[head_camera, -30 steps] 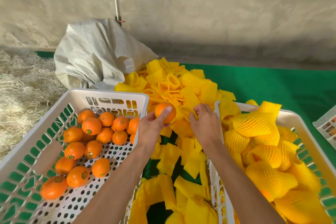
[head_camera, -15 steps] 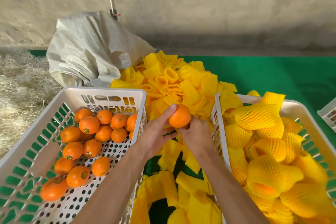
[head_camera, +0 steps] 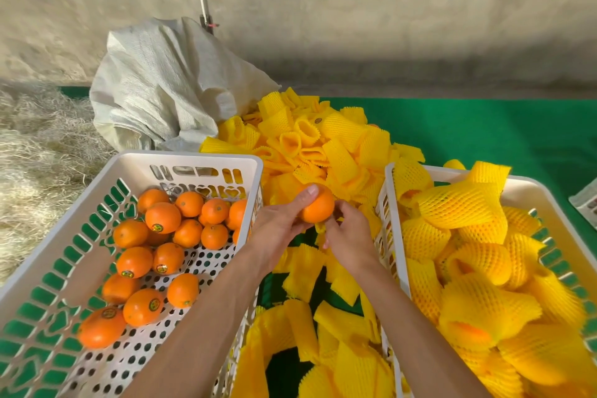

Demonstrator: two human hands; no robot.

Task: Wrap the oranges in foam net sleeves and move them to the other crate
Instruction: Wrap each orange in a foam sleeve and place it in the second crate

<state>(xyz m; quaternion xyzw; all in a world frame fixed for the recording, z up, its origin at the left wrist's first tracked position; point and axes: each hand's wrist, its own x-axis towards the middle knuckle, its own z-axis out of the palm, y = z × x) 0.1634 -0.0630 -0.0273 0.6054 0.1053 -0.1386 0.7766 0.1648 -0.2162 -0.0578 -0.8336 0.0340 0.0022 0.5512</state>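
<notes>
While the two white crates frame the work, the left crate (head_camera: 135, 168) holding bare oranges (head_camera: 163, 218) and the right crate (head_camera: 392, 200) already heaped with netted ones (head_camera: 458, 207), I have the loose pile of foam net sleeves (head_camera: 323, 142) on the green bench (head_camera: 484, 126) between them. My left hand (head_camera: 277, 229) grips one orange (head_camera: 318, 208) over that gap, thumb laid across its top. My right hand (head_camera: 350, 239) sits just beside and below it, fingers curled; a bit of yellow shows under the fruit, but I cannot tell whether I am pinching a sleeve. To do this well, I judge I should spread a sleeve's mouth wide and push the orange in squarely. Both forearms reach forward, wrists close together.
</notes>
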